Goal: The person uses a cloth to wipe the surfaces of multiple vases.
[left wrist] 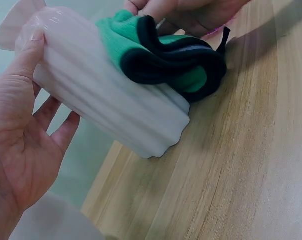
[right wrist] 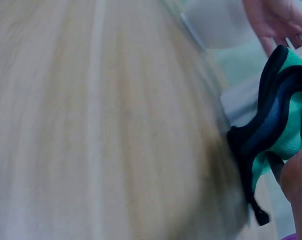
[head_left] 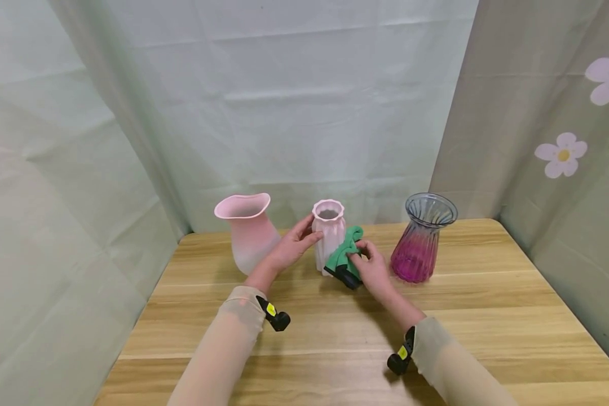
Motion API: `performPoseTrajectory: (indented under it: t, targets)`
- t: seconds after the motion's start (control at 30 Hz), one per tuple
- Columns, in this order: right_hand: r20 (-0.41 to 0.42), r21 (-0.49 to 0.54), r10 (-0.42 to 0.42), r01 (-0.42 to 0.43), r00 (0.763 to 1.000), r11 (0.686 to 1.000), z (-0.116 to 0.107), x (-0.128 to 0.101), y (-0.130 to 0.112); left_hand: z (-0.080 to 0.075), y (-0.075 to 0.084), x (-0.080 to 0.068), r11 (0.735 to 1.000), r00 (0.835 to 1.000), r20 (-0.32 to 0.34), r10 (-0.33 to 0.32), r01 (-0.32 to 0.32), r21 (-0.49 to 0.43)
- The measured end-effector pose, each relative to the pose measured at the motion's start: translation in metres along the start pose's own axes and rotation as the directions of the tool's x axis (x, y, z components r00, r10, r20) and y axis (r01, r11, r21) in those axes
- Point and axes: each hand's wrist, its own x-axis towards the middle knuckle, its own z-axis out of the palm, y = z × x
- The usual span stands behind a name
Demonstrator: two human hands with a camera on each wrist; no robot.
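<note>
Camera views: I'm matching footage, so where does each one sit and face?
Head: above, facing forward-down at the table; both forearms and hands show.
Left wrist: beside the left hand, facing the ribbed white vase.
Right wrist: low over the wood, blurred, facing the green cloth.
All share vase and cloth.

Matt ribbed vase (head_left: 329, 237); soft green cloth (head_left: 344, 256); smooth wood table (head_left: 487, 316).
</note>
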Motion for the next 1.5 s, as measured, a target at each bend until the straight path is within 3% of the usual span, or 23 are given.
performPoseTrajectory:
  t: [0.33, 0.57, 0.77, 1.0, 1.23, 1.5]
  targets:
    - [0.02, 0.114, -0.063, 0.06, 0.998, 0.992, -0.004, 0.014, -0.045, 0.001, 0.001, -0.001, 1.0, 1.0, 0.012, 0.01, -0.01, 0.006]
    - [0.032, 0.112, -0.105, 0.101, 0.994, 0.989, -0.008, 0.021, -0.066, 0.002, -0.002, 0.001, 1.0, 0.999, 0.021, 0.027, -0.027, 0.001]
    - [0.055, 0.071, -0.106, 0.102, 0.993, 0.992, -0.009, 0.02, -0.061, 0.001, -0.001, 0.001, 1.0, 1.0, 0.017, 0.018, -0.018, 0.005]
    - [0.001, 0.058, -0.107, 0.107, 0.994, 0.993, -0.006, 0.019, -0.055, 0.001, 0.0, 0.001, 1.0, 1.0, 0.011, 0.011, -0.011, 0.012]
    - [-0.035, 0.002, -0.112, 0.112, 0.993, 0.994, 0.0, 0.015, -0.029, -0.002, -0.002, 0.003, 0.999, 0.999, 0.021, 0.037, -0.036, -0.024]
    - [-0.009, -0.018, -0.036, 0.036, 0.999, 0.999, 0.003, 0.005, 0.002, -0.004, 0.0, 0.001, 1.0, 1.0, 0.021, 0.015, -0.015, -0.007]
